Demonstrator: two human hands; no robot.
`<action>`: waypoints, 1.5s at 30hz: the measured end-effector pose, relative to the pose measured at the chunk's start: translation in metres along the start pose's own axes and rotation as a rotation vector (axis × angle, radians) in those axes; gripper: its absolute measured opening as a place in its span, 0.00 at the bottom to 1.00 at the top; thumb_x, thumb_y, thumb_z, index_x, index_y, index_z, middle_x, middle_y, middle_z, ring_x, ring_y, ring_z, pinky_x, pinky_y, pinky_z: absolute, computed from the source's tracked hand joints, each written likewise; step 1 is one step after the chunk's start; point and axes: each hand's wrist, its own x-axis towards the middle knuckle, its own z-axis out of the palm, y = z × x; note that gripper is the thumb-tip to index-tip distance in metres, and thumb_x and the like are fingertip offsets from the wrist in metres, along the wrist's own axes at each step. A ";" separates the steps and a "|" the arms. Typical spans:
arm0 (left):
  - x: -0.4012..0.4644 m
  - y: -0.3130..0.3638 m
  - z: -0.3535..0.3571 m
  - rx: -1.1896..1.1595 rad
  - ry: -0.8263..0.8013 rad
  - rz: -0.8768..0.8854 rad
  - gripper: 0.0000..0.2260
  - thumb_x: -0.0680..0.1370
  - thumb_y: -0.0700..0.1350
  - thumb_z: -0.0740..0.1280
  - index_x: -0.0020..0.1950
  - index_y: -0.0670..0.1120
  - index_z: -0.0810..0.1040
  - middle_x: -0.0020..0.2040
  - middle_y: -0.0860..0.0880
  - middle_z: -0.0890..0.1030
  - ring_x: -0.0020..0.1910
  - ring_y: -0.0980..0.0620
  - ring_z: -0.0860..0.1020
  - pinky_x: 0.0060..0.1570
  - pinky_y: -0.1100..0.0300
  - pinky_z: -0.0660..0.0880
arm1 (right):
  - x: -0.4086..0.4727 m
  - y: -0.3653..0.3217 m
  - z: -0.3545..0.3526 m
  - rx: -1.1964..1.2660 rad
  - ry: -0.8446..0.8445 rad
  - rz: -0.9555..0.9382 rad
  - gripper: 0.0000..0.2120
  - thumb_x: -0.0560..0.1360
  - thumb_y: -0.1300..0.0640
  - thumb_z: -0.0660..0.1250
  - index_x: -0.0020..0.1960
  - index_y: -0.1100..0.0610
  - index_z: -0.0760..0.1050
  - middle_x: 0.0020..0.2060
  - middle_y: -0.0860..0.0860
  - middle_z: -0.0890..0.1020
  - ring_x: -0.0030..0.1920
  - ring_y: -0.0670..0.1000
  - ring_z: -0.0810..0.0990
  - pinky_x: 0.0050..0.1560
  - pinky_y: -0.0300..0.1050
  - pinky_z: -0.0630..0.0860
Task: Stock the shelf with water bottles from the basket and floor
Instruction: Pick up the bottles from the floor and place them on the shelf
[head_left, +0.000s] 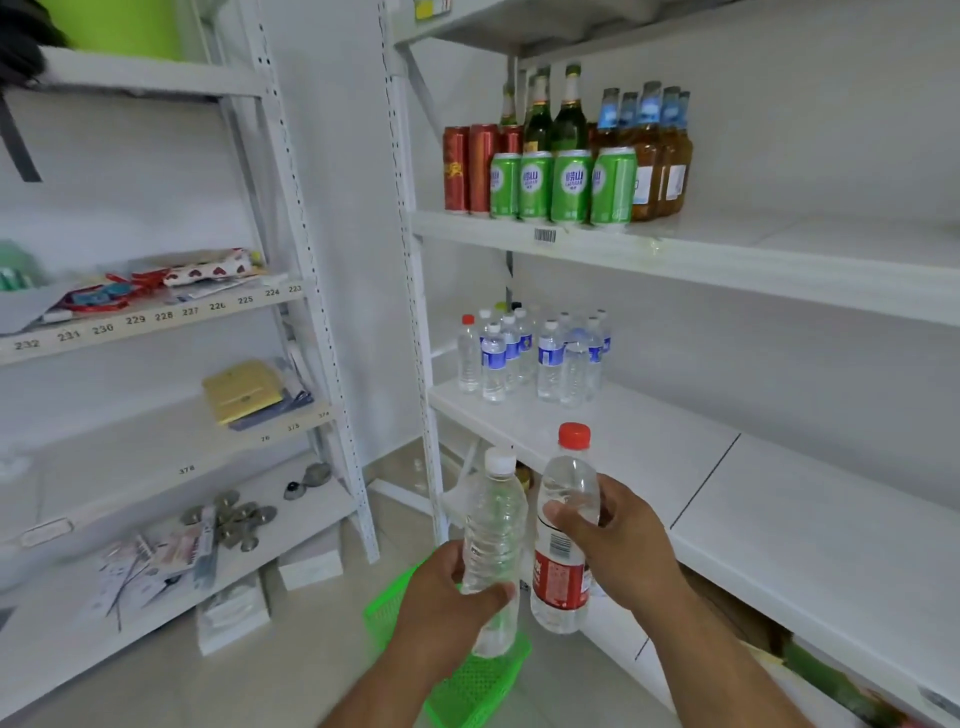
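Note:
My left hand (447, 597) grips a clear white-capped water bottle (496, 519) around its lower body. A red-capped water bottle with a red label (563, 577) is held upright in my right hand (618, 540), just to the right of the first. Both bottles hover in front of the white middle shelf (727, 499). Several water bottles (530, 353) stand grouped at the far left of that shelf, most with blue labels. A green mesh basket (467, 686) sits on the floor beneath my hands, largely hidden by my arms.
The shelf above carries green cans (566, 187), red cans (467, 166) and glass bottles (649, 145). A white upright post (415, 312) bounds the shelf's left side. A second rack (156, 322) at left holds papers and small items. White boxes (311, 566) lie on the floor.

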 end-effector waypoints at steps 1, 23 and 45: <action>0.013 0.000 0.000 0.009 0.004 -0.001 0.15 0.69 0.45 0.78 0.52 0.54 0.81 0.45 0.58 0.85 0.41 0.66 0.81 0.42 0.69 0.74 | 0.014 0.003 0.003 0.011 0.002 0.002 0.10 0.72 0.44 0.73 0.53 0.41 0.79 0.45 0.39 0.85 0.46 0.40 0.83 0.46 0.42 0.79; 0.242 0.005 0.005 0.042 -0.116 0.007 0.14 0.69 0.43 0.78 0.52 0.54 0.81 0.45 0.58 0.86 0.44 0.63 0.83 0.43 0.67 0.76 | 0.203 0.013 0.039 0.097 0.121 0.081 0.12 0.72 0.50 0.75 0.54 0.40 0.78 0.45 0.37 0.84 0.44 0.31 0.80 0.41 0.31 0.73; 0.492 -0.006 -0.009 -0.056 -0.481 0.118 0.15 0.66 0.46 0.79 0.51 0.56 0.81 0.45 0.57 0.85 0.46 0.58 0.82 0.44 0.62 0.76 | 0.349 -0.009 0.126 -0.081 0.514 0.272 0.12 0.72 0.47 0.74 0.48 0.34 0.74 0.46 0.35 0.82 0.46 0.37 0.79 0.39 0.30 0.70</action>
